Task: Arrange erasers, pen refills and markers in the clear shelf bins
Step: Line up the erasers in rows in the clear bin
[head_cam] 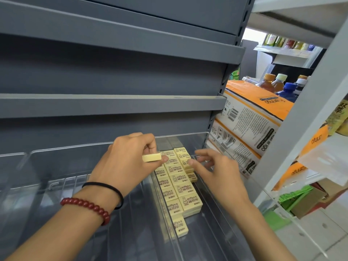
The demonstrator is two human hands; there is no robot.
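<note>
Several pale yellow erasers lie in rows inside the rightmost clear shelf bin. My left hand pinches one more yellow eraser just above the rows' far left end. My right hand hovers over the right side of the rows, fingers spread and relaxed, its fingertips touching or nearly touching an eraser at the far right. One eraser sits alone at the near end of the rows.
Clear bin compartments stretch to the left on the grey shelf. Grey shelves overhang close above. Orange-and-white boxes are stacked just right of the bin, with bottles behind them.
</note>
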